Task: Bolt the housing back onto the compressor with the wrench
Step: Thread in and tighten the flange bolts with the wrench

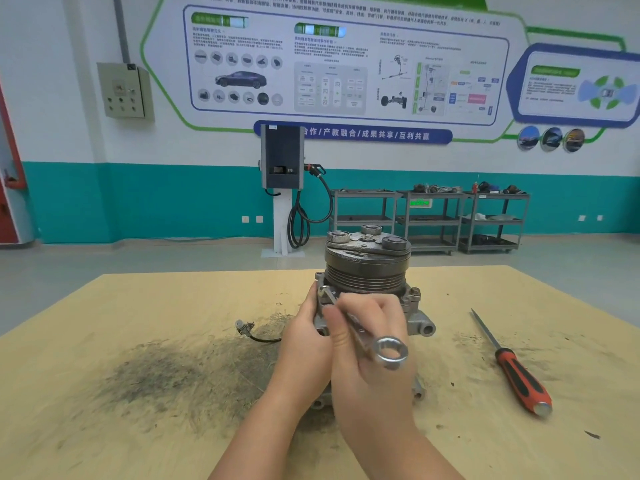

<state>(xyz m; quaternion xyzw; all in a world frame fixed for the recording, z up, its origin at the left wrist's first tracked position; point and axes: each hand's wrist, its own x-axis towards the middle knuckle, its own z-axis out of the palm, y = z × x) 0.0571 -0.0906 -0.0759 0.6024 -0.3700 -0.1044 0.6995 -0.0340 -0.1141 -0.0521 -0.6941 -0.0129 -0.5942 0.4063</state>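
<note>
A grey metal compressor [367, 268] stands upright on the wooden table [138, 306], its dark grooved pulley on top. My right hand [374, 358] grips a silver combination wrench [367, 336]; its open end sits at a bolt on the housing flange at the upper left, its ring end points toward me. My left hand [304, 344] holds the compressor's left side. The lower housing is mostly hidden behind my hands. A second bolt [414, 292] shows on the flange at the right.
A screwdriver [512, 368] with a red and black handle lies on the table to the right. The compressor's black cable with a connector [244, 329] trails to the left. Dark grime smears the tabletop at the left. Shelving carts and a charging post stand by the far wall.
</note>
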